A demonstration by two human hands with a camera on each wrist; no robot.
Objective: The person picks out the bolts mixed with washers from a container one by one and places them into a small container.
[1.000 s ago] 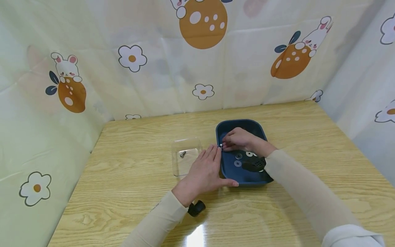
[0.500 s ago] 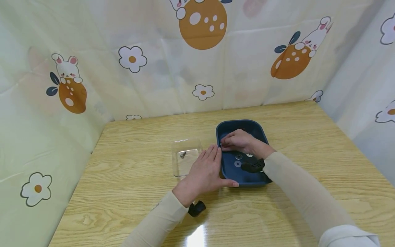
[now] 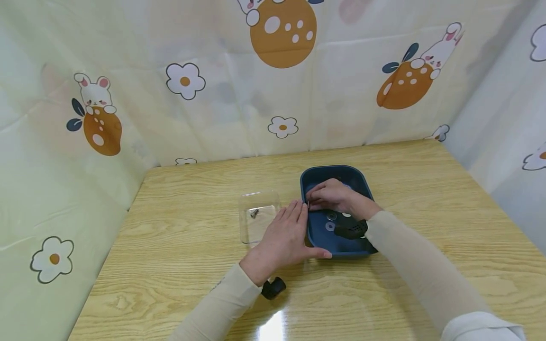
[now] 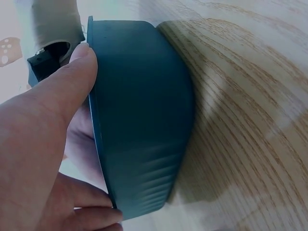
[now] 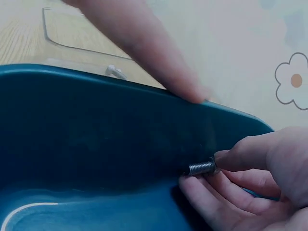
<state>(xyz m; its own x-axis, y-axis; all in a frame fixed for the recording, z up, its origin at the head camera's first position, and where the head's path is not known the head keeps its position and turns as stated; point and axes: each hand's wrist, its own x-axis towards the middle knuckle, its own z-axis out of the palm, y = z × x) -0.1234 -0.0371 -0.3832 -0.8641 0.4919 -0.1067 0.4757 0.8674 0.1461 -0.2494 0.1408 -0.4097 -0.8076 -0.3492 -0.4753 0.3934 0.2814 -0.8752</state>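
Note:
My right hand is inside a dark blue bin, close to its left wall. In the right wrist view its thumb and fingers pinch a short silver threaded bolt, held nearly level beside the wall. My left hand lies on the bin's left rim with fingers straight and thumb spread along the near rim. The left wrist view shows that thumb and the fingertips at the edge of the bin. Flat round washers lie on the bin floor, partly covered by the right forearm and its wrist camera.
A clear plastic tray stands left of the bin, partly behind my left hand, with a bolt in it. A black wrist camera sits under my left wrist. Patterned curtains close off the back and sides of the wooden table.
The bolt in my right fingers has tipped and now shows less in the head view. My right hand shifts only slightly by the wall; the left hand stays on the rim.

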